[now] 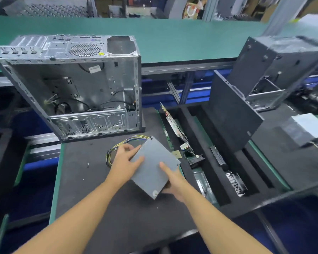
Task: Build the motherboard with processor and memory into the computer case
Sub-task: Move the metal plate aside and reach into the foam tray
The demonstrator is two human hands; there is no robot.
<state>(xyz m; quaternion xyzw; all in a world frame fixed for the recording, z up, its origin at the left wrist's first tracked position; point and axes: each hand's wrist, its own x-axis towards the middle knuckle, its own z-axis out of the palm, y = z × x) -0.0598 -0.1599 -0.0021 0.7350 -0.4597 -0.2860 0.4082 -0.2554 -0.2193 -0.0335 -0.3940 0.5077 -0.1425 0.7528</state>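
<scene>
On the dark foam mat (103, 189) near the person, two bare hands are holding one grey metal box (152, 167) just above the surface. The left hand (126, 160) is gripping its far left corner, thumb lying on the flat top and fingers curling over the edge. The right hand (173, 182) is holding the near right side, with one finger stretching across the top and the others tucking underneath. One bundle of yellow and black wires (117, 145) is trailing from the box's far end and lying on the mat.

One computer case (75, 85) is standing at the mat's far left corner, well apart from the hands, its open side facing the person and a few loose black cables lying inside. To the right, one foam tray (191, 125) with several long slots is sitting beside the mat. One circuit board (174, 123) is standing on edge in its leftmost slot, and one dark panel (231, 114) is leaning upright in a slot farther right. A second case (275, 70) is sitting tilted behind the tray, blurred. One green belt (173, 37) is running across the back.
</scene>
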